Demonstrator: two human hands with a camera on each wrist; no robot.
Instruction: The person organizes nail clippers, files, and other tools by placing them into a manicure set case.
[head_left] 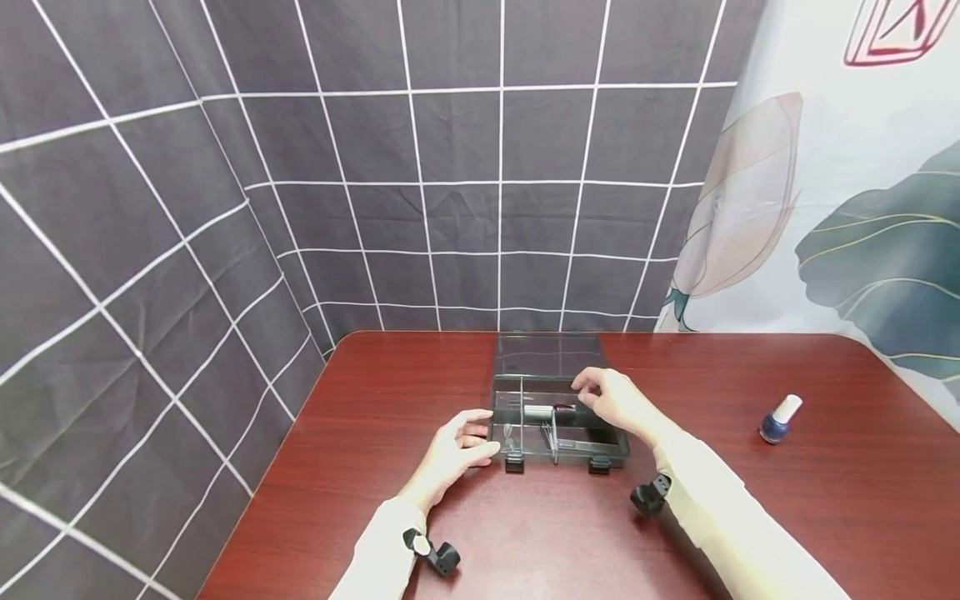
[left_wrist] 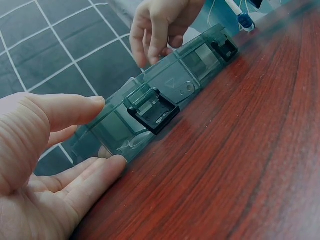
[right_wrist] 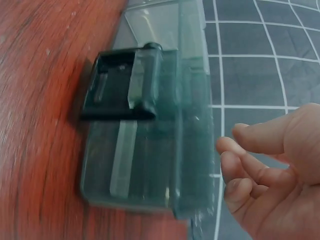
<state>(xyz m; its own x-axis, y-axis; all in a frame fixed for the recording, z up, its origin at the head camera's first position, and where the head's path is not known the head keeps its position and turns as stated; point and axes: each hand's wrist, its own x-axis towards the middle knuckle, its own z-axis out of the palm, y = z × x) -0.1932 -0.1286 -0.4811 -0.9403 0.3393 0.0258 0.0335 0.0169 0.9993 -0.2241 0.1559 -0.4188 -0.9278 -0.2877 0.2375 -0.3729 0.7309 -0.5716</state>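
Note:
A smoky clear plastic organiser box (head_left: 570, 454) stands on the red-brown table, its lid (head_left: 547, 354) folded back flat behind it. Two black latches (head_left: 513, 463) hang on its front wall. My left hand (head_left: 483, 433) rests at the box's left front corner, with straight fingers (left_wrist: 107, 167) touching the corner and the thumb just above it. My right hand (head_left: 581, 390) hovers over the middle compartments with its fingers (right_wrist: 235, 170) loosely curled and nothing in them. Small items, one whitish and one red (head_left: 551, 410), lie inside. The right wrist view shows the box's right end (right_wrist: 150, 165) and one latch (right_wrist: 120, 90).
A blue nail polish bottle (head_left: 778, 419) with a white cap stands on the table to the right. Dark checked cloth hangs behind and to the left, and a leaf-print cloth to the right. The table's left edge (head_left: 262, 483) runs close to my left arm.

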